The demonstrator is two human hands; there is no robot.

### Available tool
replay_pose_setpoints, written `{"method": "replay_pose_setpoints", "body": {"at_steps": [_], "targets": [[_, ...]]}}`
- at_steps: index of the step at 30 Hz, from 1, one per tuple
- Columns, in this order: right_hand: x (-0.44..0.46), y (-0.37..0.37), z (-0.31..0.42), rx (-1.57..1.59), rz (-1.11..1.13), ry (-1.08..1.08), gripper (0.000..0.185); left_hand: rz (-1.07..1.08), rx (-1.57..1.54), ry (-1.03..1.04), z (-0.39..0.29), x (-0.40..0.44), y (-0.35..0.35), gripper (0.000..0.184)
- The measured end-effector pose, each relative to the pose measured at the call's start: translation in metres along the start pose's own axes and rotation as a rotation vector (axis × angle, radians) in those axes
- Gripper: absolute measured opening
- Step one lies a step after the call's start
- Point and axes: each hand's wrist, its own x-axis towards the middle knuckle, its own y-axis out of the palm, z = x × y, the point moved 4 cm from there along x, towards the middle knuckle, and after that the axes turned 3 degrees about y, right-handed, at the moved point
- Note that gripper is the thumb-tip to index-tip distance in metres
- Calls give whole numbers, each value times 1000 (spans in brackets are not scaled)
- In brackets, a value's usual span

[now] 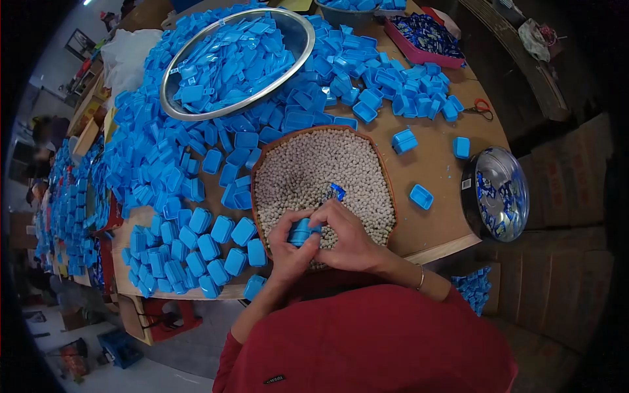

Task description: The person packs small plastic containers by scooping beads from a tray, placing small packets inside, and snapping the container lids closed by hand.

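Both of my hands meet over the near edge of a brown-rimmed tub (pixel 392 190) filled with small pale round pellets (pixel 314 157). Between them is a small blue plastic box (pixel 301 230). My left hand (pixel 291 242) wraps its fingers and thumb around the box from the left. My right hand (pixel 344 236) closes on it from the right, fingers bent over its top. Just beyond my fingers a shiny dark-blue wrapper piece (pixel 336 191) lies on the pellets. Part of the box is hidden by my fingers.
Closed blue boxes (pixel 209 247) gather at the table's front left. A metal bowl of blue lids (pixel 304 52) rests on heaped open boxes (pixel 246 140). To the right are a round tin (pixel 468 196), scissors (pixel 483 108) and a pink tray (pixel 445 60) of dark-blue packets.
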Motion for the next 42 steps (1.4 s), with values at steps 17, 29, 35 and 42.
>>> {"method": "replay_pose_setpoints", "body": {"at_steps": [17, 29, 35, 42], "targets": [[-2, -2, 10, -77, 43, -67, 37, 18, 386, 49, -18, -10, -33, 49], [1, -12, 5, -58, 17, -185, 15, 70, 411, 300, 0, -14, -12, 55], [-2, -13, 1, 13, 34, -267, 15, -77, 330, 382, -15, -14, -4, 47], [1, -12, 11, -112, 127, -439, 16, -53, 390, 464, -23, -15, -5, 41]]}}
